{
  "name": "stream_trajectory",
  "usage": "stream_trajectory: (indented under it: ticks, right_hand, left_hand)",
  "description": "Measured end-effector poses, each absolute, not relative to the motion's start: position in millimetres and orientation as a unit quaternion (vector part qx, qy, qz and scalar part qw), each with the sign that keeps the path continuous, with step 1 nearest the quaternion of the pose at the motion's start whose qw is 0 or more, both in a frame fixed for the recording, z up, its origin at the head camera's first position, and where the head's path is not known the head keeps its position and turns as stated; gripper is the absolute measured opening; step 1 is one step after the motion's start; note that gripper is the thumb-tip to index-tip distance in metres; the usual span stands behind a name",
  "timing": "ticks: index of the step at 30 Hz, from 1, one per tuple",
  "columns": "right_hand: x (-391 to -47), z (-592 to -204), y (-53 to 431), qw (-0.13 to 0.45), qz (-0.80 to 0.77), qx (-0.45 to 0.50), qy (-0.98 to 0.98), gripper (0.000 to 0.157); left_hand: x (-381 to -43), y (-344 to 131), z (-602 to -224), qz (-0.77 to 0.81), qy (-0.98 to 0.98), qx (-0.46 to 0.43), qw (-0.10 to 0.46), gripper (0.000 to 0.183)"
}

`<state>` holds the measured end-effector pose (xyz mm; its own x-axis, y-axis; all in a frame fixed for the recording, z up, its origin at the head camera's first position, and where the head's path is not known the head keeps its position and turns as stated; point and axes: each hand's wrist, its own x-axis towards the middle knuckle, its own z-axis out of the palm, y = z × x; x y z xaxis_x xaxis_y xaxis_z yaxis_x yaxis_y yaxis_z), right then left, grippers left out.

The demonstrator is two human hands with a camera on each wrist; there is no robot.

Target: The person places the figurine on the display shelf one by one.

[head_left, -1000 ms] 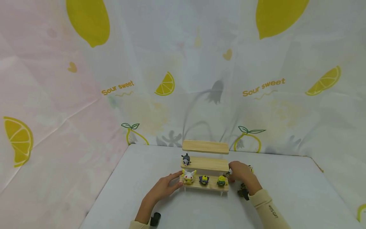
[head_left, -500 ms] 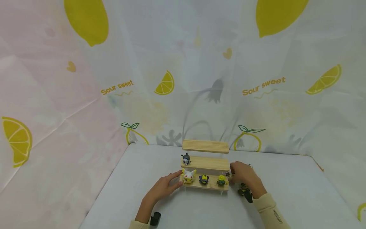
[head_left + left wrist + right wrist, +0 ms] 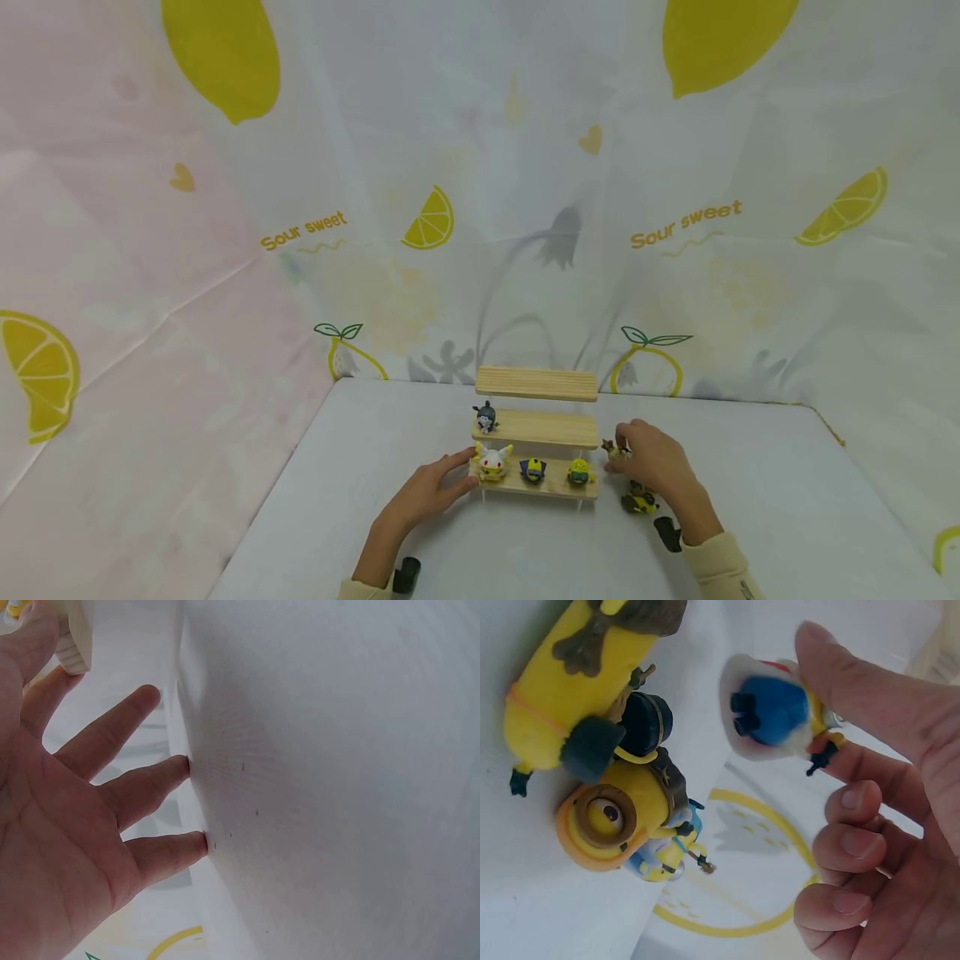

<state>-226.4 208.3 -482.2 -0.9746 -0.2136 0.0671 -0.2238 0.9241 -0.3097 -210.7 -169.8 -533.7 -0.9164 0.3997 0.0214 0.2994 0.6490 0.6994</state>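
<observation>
My left hand touches the left end of a tiered wooden display shelf, its thumb and index finger at the wood, the other fingers spread and straight. Just off the shelf's right end, my right hand pinches a small minion figurine with a blue body, dark feet and a white rim between thumb and index finger. The other right fingers curl beneath and hold nothing. On the lowest tier sit a white-eared figurine, a blue-and-yellow one and a yellow-green one.
A dark-haired figurine sits at the left of the middle tier. Loose minion figurines lie on the white table right of the shelf, among them a banana-shaped one and a one-eyed one. A lemon-print cloth hangs behind.
My right hand has drawn back a little to the right from the shelf's end, and the figurine at its fingertips shows more. My left hand stays at the shelf.
</observation>
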Motion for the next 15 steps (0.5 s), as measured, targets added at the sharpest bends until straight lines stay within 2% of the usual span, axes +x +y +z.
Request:
stream_trajectory:
  ticks: [9, 15]
  right_hand:
    - [-212.7, -476.8, 215.3, 0.081, 0.195, 0.101, -0.972, 0.033]
    - [-204.5, -475.7, 215.7, 0.147, 0.221, 0.102, -0.959, 0.030]
  left_hand:
    - [-210.3, -169.4, -532.8, 0.373, 0.905, 0.191, 0.069, 0.061]
    - [-209.0, -168.6, -532.5, 0.376, 0.905, 0.186, 0.071, 0.061]
